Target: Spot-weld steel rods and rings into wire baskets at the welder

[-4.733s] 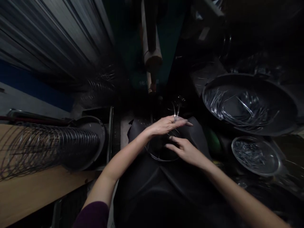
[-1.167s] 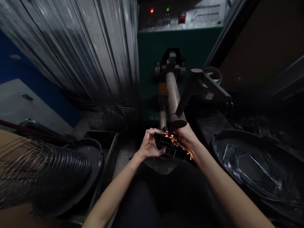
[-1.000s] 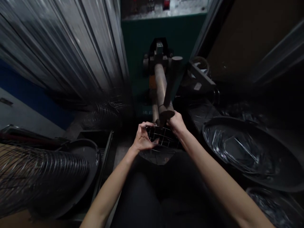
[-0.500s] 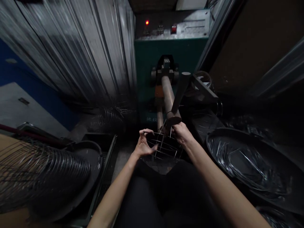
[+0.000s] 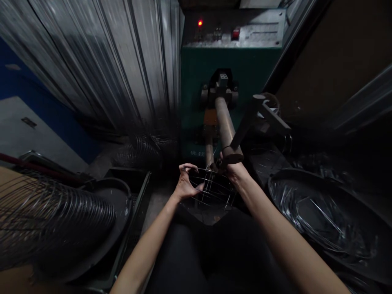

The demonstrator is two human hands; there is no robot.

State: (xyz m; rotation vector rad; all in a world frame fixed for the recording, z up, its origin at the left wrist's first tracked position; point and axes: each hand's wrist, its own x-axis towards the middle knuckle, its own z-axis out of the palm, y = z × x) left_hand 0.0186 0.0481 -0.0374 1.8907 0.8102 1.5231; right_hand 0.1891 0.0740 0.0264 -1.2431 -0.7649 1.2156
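The left hand (image 5: 185, 185) pinches the near-left rim of a small wire basket (image 5: 210, 188), thumb and fingers closed on the wires. The right hand (image 5: 234, 173) holds the basket's far-right side; its grip is mostly hidden behind the basket and the machine's tip, so how its fingers close cannot be told. The basket sits just under the tip of the round arm (image 5: 225, 126) that sticks out from the green machine (image 5: 229, 65). By the look of it, a wire crossing is being lined up under that tip for joining; the next move calls for holding the basket steady, fingers away from the contact point. Left of the basket lies a long wire coil (image 5: 58, 216); right of it, a dark tub (image 5: 324, 212) of loose wire pieces.
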